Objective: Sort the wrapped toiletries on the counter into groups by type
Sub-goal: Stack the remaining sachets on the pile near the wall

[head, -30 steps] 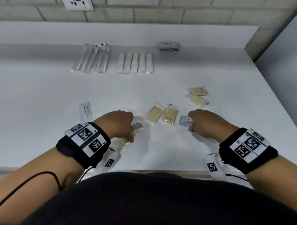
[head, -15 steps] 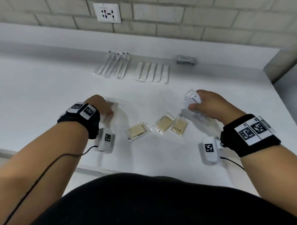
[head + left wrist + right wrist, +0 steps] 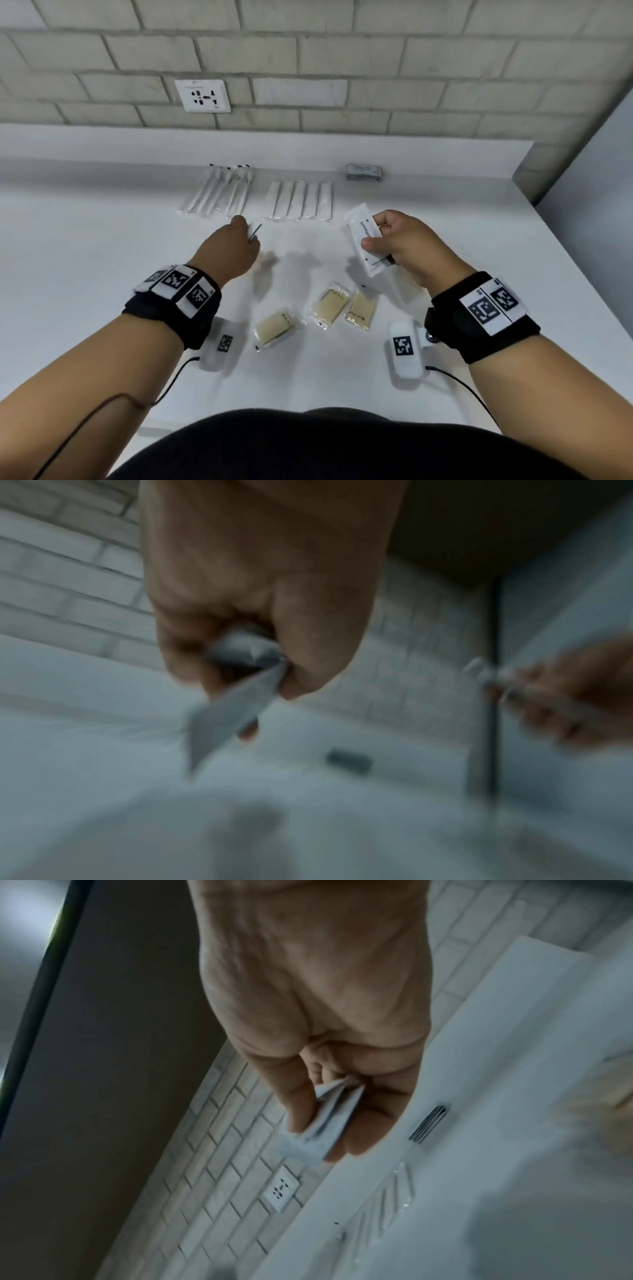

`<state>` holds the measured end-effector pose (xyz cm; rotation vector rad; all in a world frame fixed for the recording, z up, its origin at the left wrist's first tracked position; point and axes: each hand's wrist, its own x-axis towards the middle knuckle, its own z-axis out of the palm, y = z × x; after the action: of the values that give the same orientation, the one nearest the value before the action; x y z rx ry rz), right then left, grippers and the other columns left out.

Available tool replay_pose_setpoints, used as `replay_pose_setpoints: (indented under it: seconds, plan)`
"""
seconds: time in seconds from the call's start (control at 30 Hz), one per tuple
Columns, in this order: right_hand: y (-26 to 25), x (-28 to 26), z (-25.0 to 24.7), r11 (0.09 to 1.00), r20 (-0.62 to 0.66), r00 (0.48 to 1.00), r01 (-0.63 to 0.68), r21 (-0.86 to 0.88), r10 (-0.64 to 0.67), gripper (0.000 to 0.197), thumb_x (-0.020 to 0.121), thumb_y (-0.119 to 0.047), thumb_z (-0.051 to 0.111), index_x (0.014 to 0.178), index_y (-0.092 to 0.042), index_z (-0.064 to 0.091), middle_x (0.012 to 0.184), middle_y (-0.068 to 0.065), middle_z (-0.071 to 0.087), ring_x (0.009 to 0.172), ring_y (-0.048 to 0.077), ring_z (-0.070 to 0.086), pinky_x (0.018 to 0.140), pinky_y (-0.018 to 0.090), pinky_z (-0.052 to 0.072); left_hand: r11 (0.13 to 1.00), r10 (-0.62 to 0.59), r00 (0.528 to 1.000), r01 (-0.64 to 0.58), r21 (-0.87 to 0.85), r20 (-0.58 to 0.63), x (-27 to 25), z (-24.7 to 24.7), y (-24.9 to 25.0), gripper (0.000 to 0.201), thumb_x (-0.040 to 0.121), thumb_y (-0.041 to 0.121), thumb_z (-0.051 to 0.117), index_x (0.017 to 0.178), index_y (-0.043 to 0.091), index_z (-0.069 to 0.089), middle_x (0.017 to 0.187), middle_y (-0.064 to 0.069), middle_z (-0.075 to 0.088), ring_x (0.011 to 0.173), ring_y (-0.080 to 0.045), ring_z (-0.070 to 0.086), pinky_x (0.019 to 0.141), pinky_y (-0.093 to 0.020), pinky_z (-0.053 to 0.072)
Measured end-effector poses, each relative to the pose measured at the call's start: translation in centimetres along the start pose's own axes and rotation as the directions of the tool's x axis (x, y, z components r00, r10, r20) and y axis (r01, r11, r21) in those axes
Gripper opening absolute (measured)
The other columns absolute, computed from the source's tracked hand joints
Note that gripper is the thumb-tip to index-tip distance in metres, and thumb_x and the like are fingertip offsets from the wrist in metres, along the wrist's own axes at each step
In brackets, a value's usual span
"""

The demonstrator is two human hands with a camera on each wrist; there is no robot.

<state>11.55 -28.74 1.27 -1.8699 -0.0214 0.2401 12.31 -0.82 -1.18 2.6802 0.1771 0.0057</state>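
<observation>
Above the white bench (image 3: 102,274), the right hand (image 3: 400,246) is pinching light, limp white toothpaste sachets (image 3: 363,240) mid-length; at nine o'clock, the left hand (image 3: 229,253) is gripping another flat white sachet (image 3: 222,723).

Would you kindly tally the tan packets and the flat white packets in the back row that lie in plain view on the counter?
Tan packets: 3
Flat white packets: 5
Total: 8
</observation>
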Motion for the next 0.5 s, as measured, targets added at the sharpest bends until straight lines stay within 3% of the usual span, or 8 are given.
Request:
replay_pose_setpoints:
  seconds: [0.03,0.1,0.17,0.3,0.4,0.5]
  plan:
    - [-0.2,0.0,0.0,0.996,-0.014,1.000,0.004,0.094,-0.003,0.020,0.082,-0.002,0.067,0.100,-0.009,0.062,0.093,0.015,0.070,0.076,0.028,0.065,0.067,0.039,0.054,0.966,0.043,0.997,-0.026,-0.258,0.058,-0.1,-0.4,2.0,0.014,0.097,0.022,0.041,0.095,0.008,0.041,0.093,-0.010,0.067,0.090,-0.033,0.066,0.074,-0.040,0.050]
    - [-0.8,0.2,0.1,0.978,-0.063,0.998,0.035,0.207,-0.022,0.019,0.084,-0.003,0.066,0.103,-0.005,0.062,0.091,0.015,0.070,0.078,0.028,0.064,0.072,0.045,0.053,0.711,0.158,0.969,0.021,-0.703,0.189,-0.9,-1.2,6.3,0.006,0.101,0.022,0.039,0.103,0.018,0.043,0.104,-0.005,0.069,0.091,-0.028,0.068,0.077,-0.044,0.053]
    - [-1.3,0.4,0.5,0.966,-0.115,0.993,0.063,0.249,-0.036,0.012,0.088,-0.007,0.062,0.099,-0.009,0.064,0.093,0.015,0.071,0.080,0.029,0.065,0.072,0.044,0.052,0.522,0.264,0.927,0.094,-0.848,0.266,-1.6,-1.4,9.5,0.015,0.102,0.025,0.040,0.115,0.024,0.048,0.104,-0.002,0.069,0.088,-0.026,0.068,0.069,-0.041,0.055]
    - [-1.3,0.1,0.7,0.953,-0.232,0.972,0.112,0.282,-0.046,0.004,0.088,-0.009,0.063,0.090,-0.010,0.066,0.090,0.014,0.073,0.077,0.027,0.068,0.065,0.036,0.052,0.499,0.365,0.881,0.086,-0.862,0.300,-1.9,0.2,12.4,0.021,0.102,0.026,0.042,0.107,0.022,0.062,0.089,0.000,0.072,0.078,-0.020,0.068,0.065,-0.031,0.055]
    - [-0.9,-0.1,-0.1,0.945,-0.287,0.958,0.115,0.307,-0.024,0.006,0.085,-0.008,0.067,0.080,-0.010,0.064,0.079,0.009,0.071,0.070,0.025,0.066,0.060,0.032,0.049,0.521,0.361,0.886,0.067,-0.851,0.290,-1.3,1.6,13.0,0.018,0.099,0.018,0.048,0.108,0.019,0.063,0.097,-0.004,0.071,0.085,-0.022,0.067,0.076,-0.037,0.053]
    - [-0.6,-0.3,-1.0,0.937,-0.267,0.964,0.089,0.337,0.004,0.004,0.085,-0.008,0.067,0.083,-0.004,0.067,0.082,0.015,0.070,0.072,0.027,0.067,0.062,0.034,0.053,0.530,0.351,0.893,0.058,-0.846,0.281,-0.9,2.4,13.4,0.015,0.097,0.015,0.051,0.104,0.019,0.064,0.095,-0.002,0.072,0.085,-0.020,0.068,0.075,-0.036,0.054]
